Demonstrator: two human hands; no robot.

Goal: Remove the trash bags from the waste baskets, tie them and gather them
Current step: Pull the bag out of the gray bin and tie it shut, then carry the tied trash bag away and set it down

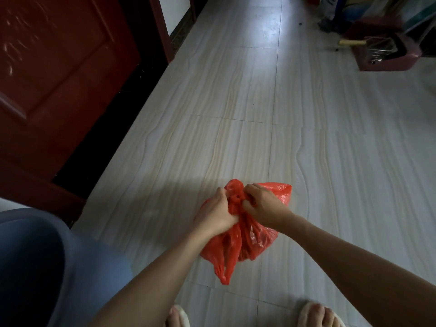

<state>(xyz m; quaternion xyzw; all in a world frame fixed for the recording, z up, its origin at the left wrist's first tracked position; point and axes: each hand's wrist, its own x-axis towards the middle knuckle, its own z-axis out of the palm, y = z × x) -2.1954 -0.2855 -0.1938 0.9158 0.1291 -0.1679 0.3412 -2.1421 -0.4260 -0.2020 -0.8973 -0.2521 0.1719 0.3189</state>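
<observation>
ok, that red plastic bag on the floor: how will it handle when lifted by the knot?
Red plastic bag looks thin and crinkled, so probably floppy and sagging. It lies low and slumped, likely light. Left hand and right hand grip its bunched top; glossy film may slip.

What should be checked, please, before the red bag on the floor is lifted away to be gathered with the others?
1. Both hands on the bag's neck: ok. The left hand and right hand both grip the bunched top of the red bag.
2. Knot finished: cannot tell; the fingers cover it.
3. Bag out of its basket: ok; it rests on the tiled floor, beside the blue basket.
4. Loose handles tucked in: not ok; one strip trails toward the person's feet.
5. Floor around the bag free of spills: ok.
6. Other tied bags nearby: cannot tell; none is visible.
</observation>
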